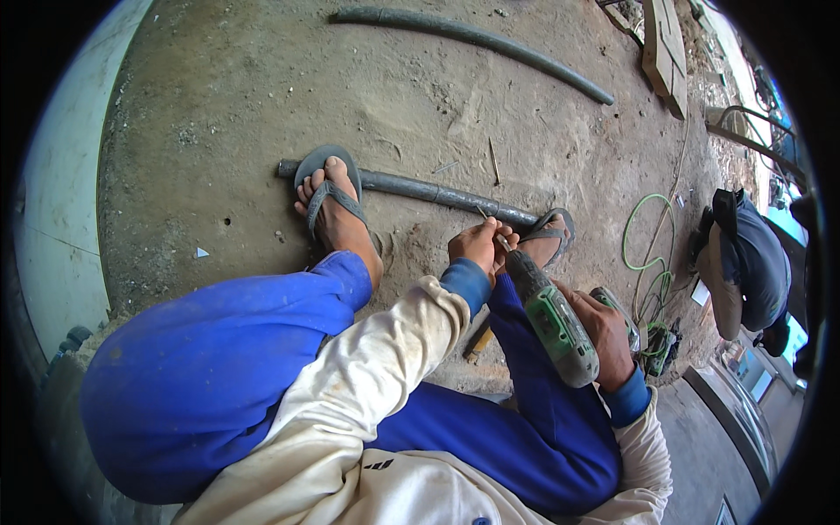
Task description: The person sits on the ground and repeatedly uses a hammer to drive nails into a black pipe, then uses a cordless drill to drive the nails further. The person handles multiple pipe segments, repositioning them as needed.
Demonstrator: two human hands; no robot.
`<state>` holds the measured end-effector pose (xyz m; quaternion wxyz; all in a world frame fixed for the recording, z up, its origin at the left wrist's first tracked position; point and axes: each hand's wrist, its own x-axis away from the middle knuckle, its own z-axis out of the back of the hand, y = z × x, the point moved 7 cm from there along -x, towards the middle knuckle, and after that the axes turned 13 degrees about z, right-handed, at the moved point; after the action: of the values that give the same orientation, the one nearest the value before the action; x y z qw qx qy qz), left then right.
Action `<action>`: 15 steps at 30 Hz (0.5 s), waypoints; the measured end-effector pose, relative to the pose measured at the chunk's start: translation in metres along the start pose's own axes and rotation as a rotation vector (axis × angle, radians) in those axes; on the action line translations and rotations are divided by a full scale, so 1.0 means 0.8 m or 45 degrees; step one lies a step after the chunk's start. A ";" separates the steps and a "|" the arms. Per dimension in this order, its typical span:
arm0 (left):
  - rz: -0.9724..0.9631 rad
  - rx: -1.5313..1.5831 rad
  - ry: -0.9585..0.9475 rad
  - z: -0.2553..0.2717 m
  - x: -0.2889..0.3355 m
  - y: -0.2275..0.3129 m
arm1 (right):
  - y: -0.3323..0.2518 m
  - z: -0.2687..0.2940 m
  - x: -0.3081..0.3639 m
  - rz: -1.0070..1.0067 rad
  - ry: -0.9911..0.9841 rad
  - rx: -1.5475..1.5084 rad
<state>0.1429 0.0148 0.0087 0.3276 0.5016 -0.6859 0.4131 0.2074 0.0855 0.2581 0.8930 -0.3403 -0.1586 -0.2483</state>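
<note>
My right hand (604,331) is wrapped round the grip of a green and black cordless drill (553,324), its nose pointing up and left. At the drill's front end, my left hand (477,245) is closed in a pinch around a thin metal piece (482,213); whether this is the bit or a screw I cannot tell. Just beyond the fingers lies a dark grey pipe (407,185) on the ground. My left sandalled foot (332,197) rests on the pipe's left part, and my right sandalled foot (547,241) is at its right end.
Farther off lies a second, curved grey pipe (472,35). A thin stick (494,162) is on the dirt. A green cable (632,232) coils at the right, near a crouching person (752,262). By my right leg, a wooden handle (479,339) shows. Boards (665,57) stand top right.
</note>
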 end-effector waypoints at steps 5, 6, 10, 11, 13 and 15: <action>0.012 -0.028 0.013 -0.001 -0.001 -0.003 | 0.003 -0.001 0.002 -0.039 -0.018 0.005; 0.010 -0.024 0.022 0.000 -0.001 -0.003 | 0.002 0.000 0.002 -0.022 -0.014 0.014; 0.003 -0.031 0.037 0.001 -0.001 0.000 | 0.000 0.001 -0.001 0.000 -0.013 0.019; 0.006 -0.028 0.032 0.001 -0.001 0.001 | 0.000 0.001 -0.002 -0.014 -0.021 0.001; 0.014 -0.015 0.019 0.000 -0.001 0.001 | -0.001 0.003 -0.002 -0.011 -0.018 0.012; 0.014 -0.036 0.002 -0.001 0.000 0.000 | -0.002 0.003 -0.002 -0.021 -0.021 0.013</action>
<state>0.1426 0.0157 0.0090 0.3327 0.4928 -0.6942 0.4057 0.2051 0.0866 0.2596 0.8912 -0.3366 -0.1701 -0.2521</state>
